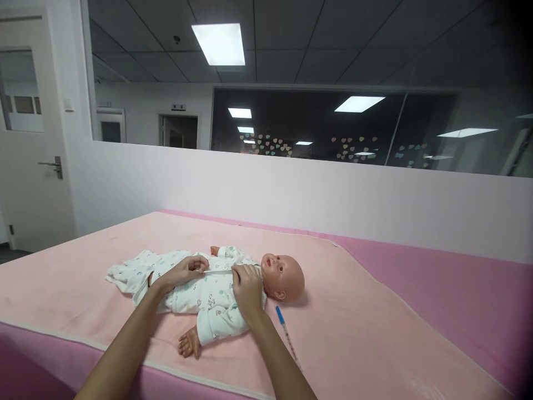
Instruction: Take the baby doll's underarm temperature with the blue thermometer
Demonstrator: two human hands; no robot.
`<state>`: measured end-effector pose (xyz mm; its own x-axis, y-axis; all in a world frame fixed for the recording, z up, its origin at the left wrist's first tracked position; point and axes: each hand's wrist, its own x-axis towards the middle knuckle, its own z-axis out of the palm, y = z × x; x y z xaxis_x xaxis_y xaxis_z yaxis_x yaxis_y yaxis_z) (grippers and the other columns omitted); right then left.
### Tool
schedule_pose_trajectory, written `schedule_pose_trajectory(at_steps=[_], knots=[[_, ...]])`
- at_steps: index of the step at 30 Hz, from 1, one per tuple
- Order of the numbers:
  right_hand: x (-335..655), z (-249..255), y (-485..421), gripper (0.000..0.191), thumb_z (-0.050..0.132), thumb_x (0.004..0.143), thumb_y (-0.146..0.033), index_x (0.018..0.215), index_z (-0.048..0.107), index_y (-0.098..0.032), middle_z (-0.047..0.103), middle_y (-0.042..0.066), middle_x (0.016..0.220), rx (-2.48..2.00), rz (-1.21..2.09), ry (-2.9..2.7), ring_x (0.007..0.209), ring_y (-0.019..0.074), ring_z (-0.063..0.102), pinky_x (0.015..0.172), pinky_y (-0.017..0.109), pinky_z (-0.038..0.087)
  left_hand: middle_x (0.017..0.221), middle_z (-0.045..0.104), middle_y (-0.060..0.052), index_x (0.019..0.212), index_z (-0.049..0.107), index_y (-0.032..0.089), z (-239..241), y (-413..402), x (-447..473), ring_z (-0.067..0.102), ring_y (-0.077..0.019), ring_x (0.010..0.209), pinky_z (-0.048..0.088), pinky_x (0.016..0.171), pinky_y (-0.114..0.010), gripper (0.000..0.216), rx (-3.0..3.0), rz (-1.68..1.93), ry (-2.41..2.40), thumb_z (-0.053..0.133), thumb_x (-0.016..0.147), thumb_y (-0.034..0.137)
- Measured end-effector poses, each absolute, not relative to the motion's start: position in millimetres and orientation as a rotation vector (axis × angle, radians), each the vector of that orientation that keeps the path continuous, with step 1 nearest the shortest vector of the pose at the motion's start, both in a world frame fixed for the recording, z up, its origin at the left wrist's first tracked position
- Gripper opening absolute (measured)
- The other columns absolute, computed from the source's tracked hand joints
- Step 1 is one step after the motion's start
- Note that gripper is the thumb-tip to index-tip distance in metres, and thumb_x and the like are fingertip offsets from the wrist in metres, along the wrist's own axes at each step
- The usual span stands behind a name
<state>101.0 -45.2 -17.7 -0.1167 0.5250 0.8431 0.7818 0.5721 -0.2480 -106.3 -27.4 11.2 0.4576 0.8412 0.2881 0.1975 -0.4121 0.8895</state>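
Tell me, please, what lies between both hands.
In the head view, the printed white garment on the doll lies between the left hand and the right hand.

Looks like a childcare training room, going by the clothed baby doll [216, 289] on a broad pink mat [366, 328]. Suggests an institution through the gridded ceiling [278, 28], flat light panels [220, 44], long glass partition [308, 119], scattered heart stickers [267, 137] and small sign [178, 107] above a dark doorway [183, 131].

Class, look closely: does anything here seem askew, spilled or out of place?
Perhaps the blue-tipped stick: it lies loose on the pale pink mat near the doll's head. Nothing looks spilled or damaged.
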Motion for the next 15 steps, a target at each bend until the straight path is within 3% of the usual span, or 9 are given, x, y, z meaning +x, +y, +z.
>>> schedule_pose_trajectory(at_steps=[6, 11, 15], knots=[[101, -18, -44, 0.02, 0.042, 0.084, -0.013, 0.079, 0.06, -0.02, 0.06, 0.001, 0.072, -1.063, -0.319, -1.767, 0.073, 0.0161, 0.049, 0.068, 0.028, 0.03, 0.068, 0.051, 0.002, 0.09, 0.061, 0.016, 4, -19, -111, 0.044, -0.0101, 0.06, 0.036, 0.057, -0.021, 0.03, 1.927, 0.973, 0.977, 0.064, 0.067, 0.036], [101, -18, -45, 0.02, 0.042, 0.083, -0.013, 0.079, 0.06, -0.02, 0.059, 0.001, 0.071, -1.065, -0.332, -1.766, 0.072, 0.0159, 0.049, 0.068, 0.028, 0.03, 0.09, 0.06, -0.006, 0.074, 0.066, 0.014, -2, -11, -114, 0.053, -0.0159, 0.078, 0.042, 0.069, -0.025, 0.027, 1.937, 0.947, 0.943, 0.068, 0.063, 0.038], [101, -17, -45, 0.02, 0.042, 0.083, -0.013, 0.079, 0.06, -0.02, 0.059, 0.001, 0.071, -1.059, -0.337, -1.766, 0.072, 0.0159, 0.05, 0.068, 0.028, 0.031, 0.077, 0.062, -0.005, 0.076, 0.066, 0.013, -2, -12, -112, 0.054, -0.0148, 0.071, 0.042, 0.063, -0.024, 0.028, 1.935, 0.93, 0.967, 0.067, 0.065, 0.038]])
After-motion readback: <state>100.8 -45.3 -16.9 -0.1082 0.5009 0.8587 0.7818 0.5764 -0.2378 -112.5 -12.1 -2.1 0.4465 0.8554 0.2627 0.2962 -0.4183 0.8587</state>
